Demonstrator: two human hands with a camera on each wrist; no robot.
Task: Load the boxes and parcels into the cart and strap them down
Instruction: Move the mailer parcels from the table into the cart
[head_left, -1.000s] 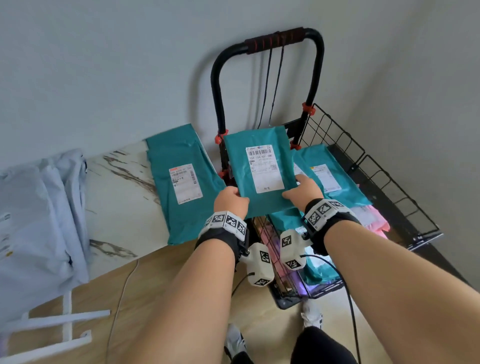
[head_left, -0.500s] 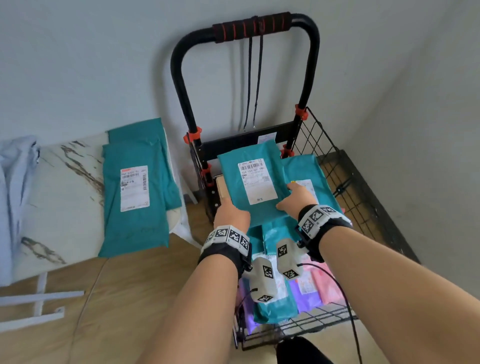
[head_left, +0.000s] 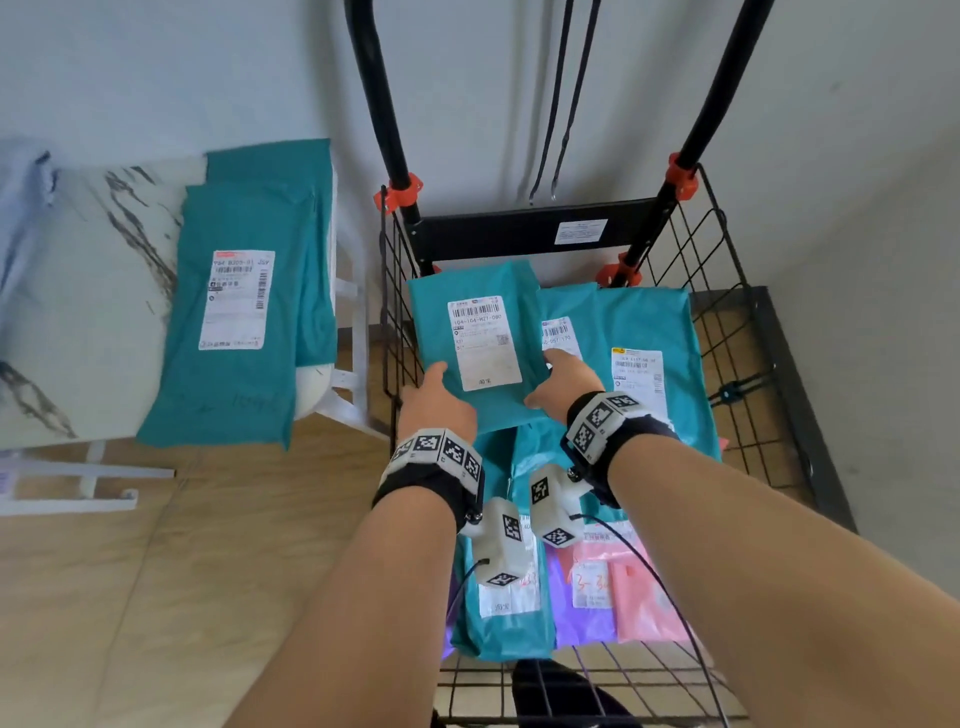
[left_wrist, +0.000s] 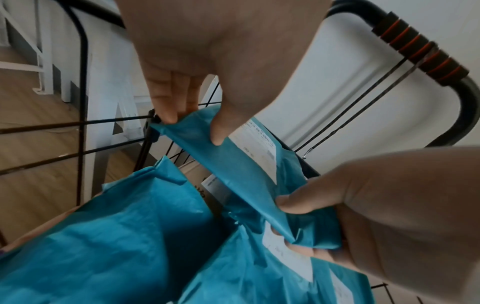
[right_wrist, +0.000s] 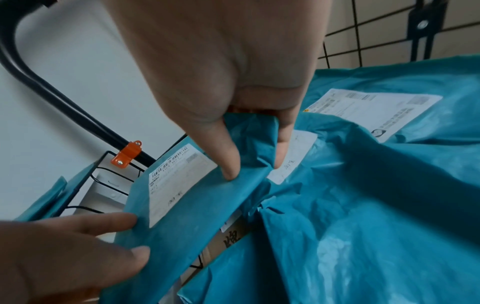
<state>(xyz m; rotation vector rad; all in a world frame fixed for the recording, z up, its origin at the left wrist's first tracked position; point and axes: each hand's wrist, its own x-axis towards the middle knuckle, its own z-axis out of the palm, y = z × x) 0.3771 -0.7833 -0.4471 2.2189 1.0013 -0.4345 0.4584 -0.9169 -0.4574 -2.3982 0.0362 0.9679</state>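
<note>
Both hands hold a teal parcel with a white label over the back left of the black wire cart. My left hand pinches its near left corner, thumb on top. My right hand pinches its near right corner. Under it in the cart lie more teal parcels, a cardboard box, and purple and pink parcels at the front. Two black straps hang from the cart's handle.
On a marble-topped table to the left of the cart lie two more teal parcels, overhanging the table's edge. A pale cloth lies at the table's far left. The cart stands in a corner between two walls on a wood floor.
Both hands have carried the labelled teal parcel from above the table's edge forward and down onto the pile at the back left of the cart. My view has tilted down over the cart.
</note>
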